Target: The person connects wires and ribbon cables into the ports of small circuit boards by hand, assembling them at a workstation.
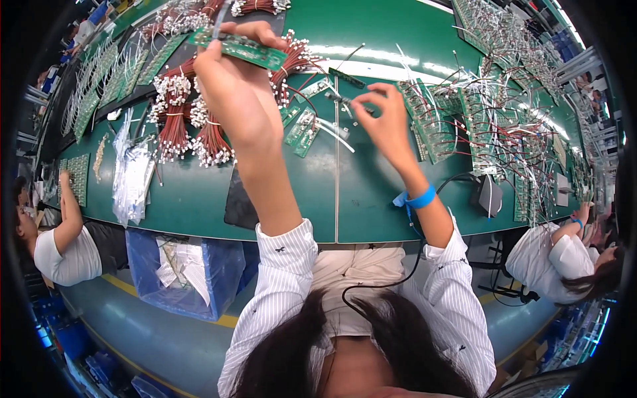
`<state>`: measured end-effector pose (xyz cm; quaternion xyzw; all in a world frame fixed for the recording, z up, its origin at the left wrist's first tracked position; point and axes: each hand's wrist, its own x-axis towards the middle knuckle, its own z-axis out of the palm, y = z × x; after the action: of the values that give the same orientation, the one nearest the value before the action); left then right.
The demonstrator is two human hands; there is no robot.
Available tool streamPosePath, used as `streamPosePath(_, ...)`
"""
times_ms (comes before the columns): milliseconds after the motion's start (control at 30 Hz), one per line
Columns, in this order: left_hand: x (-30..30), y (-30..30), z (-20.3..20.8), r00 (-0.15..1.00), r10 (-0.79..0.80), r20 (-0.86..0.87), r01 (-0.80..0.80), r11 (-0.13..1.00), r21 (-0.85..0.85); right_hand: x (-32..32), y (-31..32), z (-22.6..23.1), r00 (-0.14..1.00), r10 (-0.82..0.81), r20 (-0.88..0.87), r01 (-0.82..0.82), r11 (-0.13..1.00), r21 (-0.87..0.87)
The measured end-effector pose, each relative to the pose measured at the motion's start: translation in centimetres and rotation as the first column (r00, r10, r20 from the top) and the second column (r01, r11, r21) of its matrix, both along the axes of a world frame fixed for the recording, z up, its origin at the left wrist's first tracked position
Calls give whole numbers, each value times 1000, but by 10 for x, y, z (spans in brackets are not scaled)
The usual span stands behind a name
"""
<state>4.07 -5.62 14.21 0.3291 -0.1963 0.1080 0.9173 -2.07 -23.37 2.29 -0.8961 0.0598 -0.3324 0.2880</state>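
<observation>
My left hand (237,93), raised at the far side of the bench, grips a narrow green circuit board (251,52) between thumb and fingers. A pale cable (219,21) rises by the board's left end. To the right, my right hand (383,119) hovers over the bench with thumb and fingertips drawn together. A small dark part (338,98) shows beside those fingertips; whether they hold it is unclear. Below and between the hands lies a small green board (304,132) with a white lead (337,134). Another dark green board (348,77) rests just beyond.
Bundles of red-brown wires with white connectors (174,123) lie left of centre, near clear plastic bags (133,176). Wired green boards (431,126) crowd the right, by a black box (488,196). A blue-lined bin (219,275) stands below the edge. People sit on both sides.
</observation>
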Motion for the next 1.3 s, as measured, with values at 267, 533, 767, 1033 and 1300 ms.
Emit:
streamPosePath(267,-11,-21,4,836,-523,-166,499,851,-167,-23,4,114,946,150,287,-281,820,498)
streamPosePath(533,-34,-48,7,791,-601,-112,608,794,28,-28,7,136,805,148,575,-134,989,-66)
streamPosePath(767,-42,-62,12,860,-485,-157,504,855,120,-36,-3,140,841,208,500,-220,975,-35)
streamPosePath(1033,-37,-58,2,918,-394,47,262,689,676,-42,-22,138,864,375,337,-453,871,190)
streamPosePath(1300,-43,-59,5,899,-432,70,257,651,714,-50,-28,140,845,462,269,-533,681,502)
